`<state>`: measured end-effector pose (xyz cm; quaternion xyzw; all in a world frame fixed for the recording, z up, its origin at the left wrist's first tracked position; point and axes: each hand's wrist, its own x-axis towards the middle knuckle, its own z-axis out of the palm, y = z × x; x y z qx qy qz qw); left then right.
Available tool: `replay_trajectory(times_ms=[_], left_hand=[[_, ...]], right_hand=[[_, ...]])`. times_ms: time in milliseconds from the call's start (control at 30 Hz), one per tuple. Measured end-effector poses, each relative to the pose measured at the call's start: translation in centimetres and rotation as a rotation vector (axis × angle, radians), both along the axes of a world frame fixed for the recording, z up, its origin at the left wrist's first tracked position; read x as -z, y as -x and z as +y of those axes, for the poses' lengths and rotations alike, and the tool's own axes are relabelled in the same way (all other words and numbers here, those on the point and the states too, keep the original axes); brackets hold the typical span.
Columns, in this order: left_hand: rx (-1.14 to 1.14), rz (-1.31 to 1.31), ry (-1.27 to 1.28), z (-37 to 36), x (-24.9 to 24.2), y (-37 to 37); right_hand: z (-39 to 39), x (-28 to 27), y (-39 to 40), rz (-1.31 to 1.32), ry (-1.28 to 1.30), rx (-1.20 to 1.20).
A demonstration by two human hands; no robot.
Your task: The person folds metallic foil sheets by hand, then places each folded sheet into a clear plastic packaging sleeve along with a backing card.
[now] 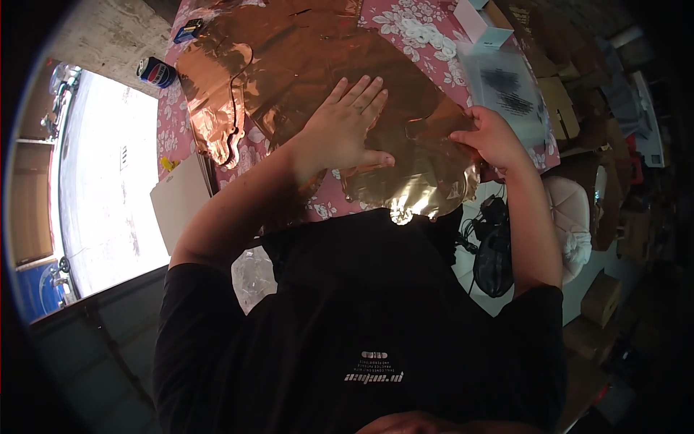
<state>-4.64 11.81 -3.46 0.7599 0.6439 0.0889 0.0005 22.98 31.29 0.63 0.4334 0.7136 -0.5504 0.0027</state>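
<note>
Black shirt (361, 304) fills the near foreground. Its chest print is pale and appears upside down: a logo, small lines of text in which "SKILL COMES ONLY WITH" is legible, and a larger stylised word that cannot be read reliably. The can (155, 73) at the table's left edge carries a blue, red and white label in Pepsi colours. Dark print on the clear plastic (506, 90), at the right, is too small to read.

The foil (318, 50) lies on the table directly ahead of the shirt. Its near edge is irregular and reaches the shirt front. Patterned cloth (170, 119) shows beyond the foil at left and right, and through a gap near the left forearm. The white box (484, 25) sits at the upper right; the blue box (189, 30) sits at the upper left, beside the foil.

Foil material: thin, copper-coloured, reflective, wrinkled, with a curled strip at the left. Cloth: pink with white flowers.

Left hand (347, 123): palm down, flat on the foil, fingers extended, thumb apart. Right hand (493, 139): at the foil's right edge, thumb and forefinger tips separated; whether the concealed fingers clamp the foil cannot be determined.
</note>
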Motion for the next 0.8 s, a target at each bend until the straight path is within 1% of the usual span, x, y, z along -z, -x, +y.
replay_trajectory(times_ms=[67, 133, 167, 200, 267, 333, 400, 433, 467, 533, 567, 633, 667, 733, 767, 800], left_hand=[[-0.002, 0.008, -0.004, 0.0, 0.0, 0.0], [-0.003, 0.009, 0.000, 0.0, 0.0, 0.0], [-0.005, 0.012, 0.001, 0.1, 0.0, -0.1], [-0.003, 0.012, 0.000, 0.0, 0.0, -0.1], [-0.003, 0.013, 0.001, 0.0, -0.1, -0.1], [-0.004, 0.012, -0.001, 0.0, 0.0, -0.1], [-0.010, 0.012, -0.006, 0.0, 0.2, 0.0], [-0.009, 0.016, -0.006, 0.0, 0.2, 0.0], [-0.009, 0.021, -0.005, -0.1, 0.2, 0.1], [-0.013, 0.014, -0.007, -0.1, 0.4, 0.1], [-0.010, 0.009, -0.010, -0.1, 0.4, 0.1], [-0.009, 0.002, -0.017, -0.1, 0.5, 0.0], [-0.012, -0.001, -0.023, -0.1, 0.5, 0.1], [-0.010, -0.005, -0.032, -0.1, 0.6, 0.1], [-0.007, -0.006, -0.042, -0.1, 0.7, 0.1], [-0.008, -0.009, -0.044, -0.1, 0.7, 0.1]], right_hand=[[0.0, 0.3, -0.2, 0.034, 0.042, 0.005], [-0.4, 0.2, -0.3, 0.246, 0.118, -0.001], [-0.7, -0.2, -0.2, 0.329, 0.196, 0.017], [-0.8, -1.1, -0.3, 0.329, 0.195, 0.019], [-1.5, -3.8, 0.4, 0.330, 0.441, 0.097], [-2.1, -3.5, 1.4, 0.326, 0.478, 0.121], [-2.7, -2.0, 2.7, 0.149, -0.042, -0.053], [-4.2, -1.9, 3.4, 0.258, -0.160, -0.001], [-4.0, -1.8, 3.6, 0.257, -0.161, -0.006], [-3.2, -1.4, 3.5, 0.117, -0.178, -0.092], [-2.4, -0.9, 3.3, 0.113, -0.177, -0.092], [-0.8, -0.3, 2.7, 0.137, 0.063, -0.110], [-0.4, -0.3, 2.2, 0.134, 0.063, -0.109], [-0.2, -0.8, 1.4, 0.303, 0.350, 0.239], [-0.9, -1.3, 0.8, 0.396, 0.599, 0.378], [-0.8, -1.0, -0.1, 0.393, 0.597, 0.378]])
